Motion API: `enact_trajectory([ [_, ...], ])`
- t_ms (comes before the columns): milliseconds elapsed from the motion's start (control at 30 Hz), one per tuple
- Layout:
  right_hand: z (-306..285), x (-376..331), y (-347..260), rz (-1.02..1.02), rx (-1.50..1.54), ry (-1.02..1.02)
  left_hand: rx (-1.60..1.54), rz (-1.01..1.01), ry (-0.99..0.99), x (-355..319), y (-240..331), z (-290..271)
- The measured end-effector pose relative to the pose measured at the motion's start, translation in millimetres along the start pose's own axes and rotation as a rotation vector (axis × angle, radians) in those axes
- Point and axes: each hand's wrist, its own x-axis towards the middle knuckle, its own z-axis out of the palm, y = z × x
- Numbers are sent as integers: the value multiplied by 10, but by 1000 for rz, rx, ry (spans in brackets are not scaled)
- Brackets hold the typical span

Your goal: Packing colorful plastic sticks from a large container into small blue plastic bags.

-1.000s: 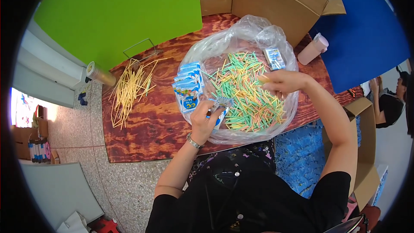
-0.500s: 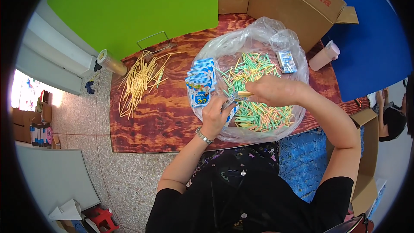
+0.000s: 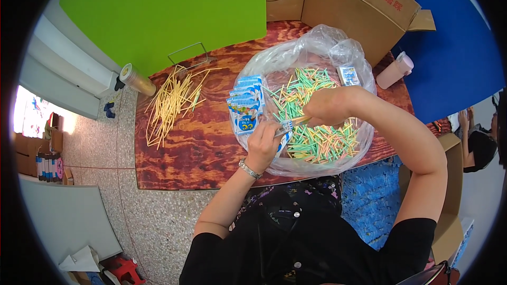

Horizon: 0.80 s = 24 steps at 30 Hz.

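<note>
Over a big transparent plastic bag point(image 3: 280, 55) opened out on the table, my left hand point(image 3: 262, 143) is closed around a small blue-and-white packet point(image 3: 285, 126). My right hand point(image 3: 334, 106) pinches a few short pale yellow sticks point(image 3: 301, 120), their ends at the packet's mouth; how far in they reach cannot be made out. Beneath both hands spreads a loose pile of short green, yellow and pink sticks point(image 3: 323, 145). Left of the pile, several flat blue-and-white packets point(image 3: 246, 106) lie overlapped. A small printed packet point(image 3: 349, 76) rests at the bag's right side.
Long yellow sticks point(image 3: 170, 106) lie at the table's left, beside a wire stand point(image 3: 188, 53) and a tall container point(image 3: 138, 80). A pink bottle point(image 3: 395, 71) and cardboard box point(image 3: 359, 13) stand at the back right. Another person point(image 3: 478, 148) is at the far right.
My right hand has tilted and shifted slightly, its elbow swinging outward, with the sticks still at the packet. The left hand has lowered slightly, keeping its hold.
</note>
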Motion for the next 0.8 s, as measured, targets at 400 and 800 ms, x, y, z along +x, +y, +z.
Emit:
enact_trajectory([
  [400, 27, 17, -25, 93, -92, 10, -69, -113, -9, 3, 54, 22],
  [800, -102, -82, -108, 200, 7, -67, -94, -91, 29, 18, 58, 61],
])
